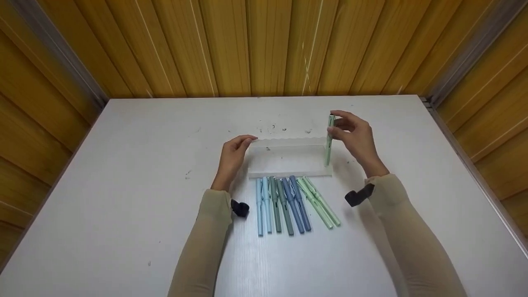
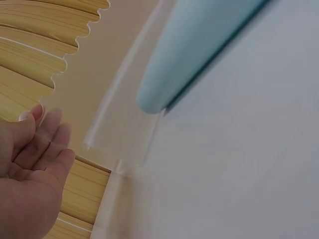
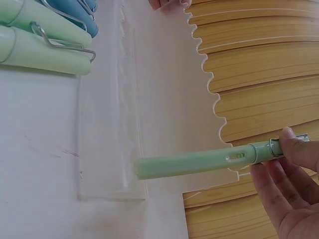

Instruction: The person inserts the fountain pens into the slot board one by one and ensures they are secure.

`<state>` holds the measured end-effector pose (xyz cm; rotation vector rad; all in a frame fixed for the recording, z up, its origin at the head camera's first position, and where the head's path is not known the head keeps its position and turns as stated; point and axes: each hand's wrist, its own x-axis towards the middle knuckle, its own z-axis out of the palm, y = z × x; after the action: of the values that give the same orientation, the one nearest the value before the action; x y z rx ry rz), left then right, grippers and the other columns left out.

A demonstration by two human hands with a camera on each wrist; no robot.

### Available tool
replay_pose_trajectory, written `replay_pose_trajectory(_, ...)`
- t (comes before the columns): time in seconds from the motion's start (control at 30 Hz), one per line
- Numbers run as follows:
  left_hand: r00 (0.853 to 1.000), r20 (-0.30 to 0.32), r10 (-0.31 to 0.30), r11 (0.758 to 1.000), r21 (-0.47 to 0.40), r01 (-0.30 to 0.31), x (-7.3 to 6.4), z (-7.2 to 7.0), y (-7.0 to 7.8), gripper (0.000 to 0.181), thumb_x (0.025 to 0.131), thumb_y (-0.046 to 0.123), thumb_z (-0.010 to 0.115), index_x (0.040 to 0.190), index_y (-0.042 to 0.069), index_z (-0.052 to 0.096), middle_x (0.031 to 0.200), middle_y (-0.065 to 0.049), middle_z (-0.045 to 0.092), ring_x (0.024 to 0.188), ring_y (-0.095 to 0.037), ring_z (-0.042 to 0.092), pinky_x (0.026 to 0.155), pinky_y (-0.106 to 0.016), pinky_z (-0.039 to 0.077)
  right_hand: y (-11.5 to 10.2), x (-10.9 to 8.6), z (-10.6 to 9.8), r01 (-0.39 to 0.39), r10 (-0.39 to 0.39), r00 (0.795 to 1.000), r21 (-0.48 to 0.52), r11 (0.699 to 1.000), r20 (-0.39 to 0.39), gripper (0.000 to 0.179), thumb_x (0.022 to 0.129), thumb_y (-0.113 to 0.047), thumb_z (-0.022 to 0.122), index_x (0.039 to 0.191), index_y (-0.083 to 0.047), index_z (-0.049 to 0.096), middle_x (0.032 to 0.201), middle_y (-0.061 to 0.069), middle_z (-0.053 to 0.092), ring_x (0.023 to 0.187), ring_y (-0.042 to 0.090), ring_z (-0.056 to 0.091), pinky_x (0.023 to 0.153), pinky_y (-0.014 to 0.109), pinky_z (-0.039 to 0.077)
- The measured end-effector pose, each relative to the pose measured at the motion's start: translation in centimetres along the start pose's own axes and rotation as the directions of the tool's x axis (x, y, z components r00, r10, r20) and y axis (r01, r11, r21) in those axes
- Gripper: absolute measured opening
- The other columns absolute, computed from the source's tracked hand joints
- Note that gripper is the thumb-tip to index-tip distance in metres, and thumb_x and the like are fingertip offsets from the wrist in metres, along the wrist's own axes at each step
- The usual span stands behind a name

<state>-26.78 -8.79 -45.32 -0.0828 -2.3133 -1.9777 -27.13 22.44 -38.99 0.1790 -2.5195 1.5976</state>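
Observation:
My left hand [image 1: 233, 156] pinches the upper left corner of a clear plastic pen stand [image 1: 288, 173] with a scalloped back edge, its thumb and forefinger at that edge in the left wrist view. By its capped end, my right hand [image 1: 358, 136] holds a light green pen [image 3: 194, 164] between thumb and fingers. The pen stands nearly upright at the stand's right end, its lower tip close over the front ledge. In the right wrist view it lies across the stand, overlapping the rightmost scallops.
In front of the stand, pens lie side by side on the white table [image 1: 123, 173]: light blue pens [image 1: 259, 206], dark green pens [image 1: 284, 206], dark blue pens [image 1: 295, 206] and light green pens [image 1: 317, 203]. A slatted wood-look wall [image 1: 264, 49] rises behind the table.

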Motion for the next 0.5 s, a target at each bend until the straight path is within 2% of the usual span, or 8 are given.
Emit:
replay_pose_trajectory(0.13,1.0,0.009,0.017,1.0,-0.01,-0.017,0.09,0.03,-0.08,0.026,0.097,0.025,0.055,0.108,0.007,0.071,0.115,-0.008,0.069,0.115,-0.018,0.06,0.104,-0.036,0.043,0.48,-0.12,0.15,0.012,-0.012,1.0,-0.002,1.0,0.021,0.047,0.09,-0.01,0.066,0.135,-0.014,0.055,0.114,0.015,0.064,0.096,0.007,0.063,0.078,0.02,0.055)
replay_pose_trajectory(0.3,1.0,0.017,0.018,1.0,-0.018,-0.018,0.07,0.01,-0.12,0.027,0.097,0.025,0.055,0.109,0.007,0.07,0.115,-0.009,0.069,0.115,-0.018,0.06,0.105,-0.037,0.043,0.92,-0.28,0.39,-0.008,0.008,0.999,-0.011,1.0,0.031,0.045,0.09,-0.011,0.067,0.134,-0.015,0.056,0.114,0.014,0.064,0.099,0.012,0.063,0.078,0.021,0.055)
replay_pose_trajectory(0.5,1.0,0.023,0.021,1.0,-0.016,-0.021,0.09,-0.16,0.02,0.026,0.098,0.024,0.054,0.109,0.006,0.07,0.115,-0.01,0.069,0.117,-0.019,0.059,0.107,-0.038,0.041,1.09,-0.48,0.52,0.005,-0.004,0.999,-0.024,1.0,0.032,0.045,0.089,-0.01,0.068,0.133,-0.013,0.057,0.113,0.014,0.065,0.098,0.01,0.063,0.075,0.02,0.056)
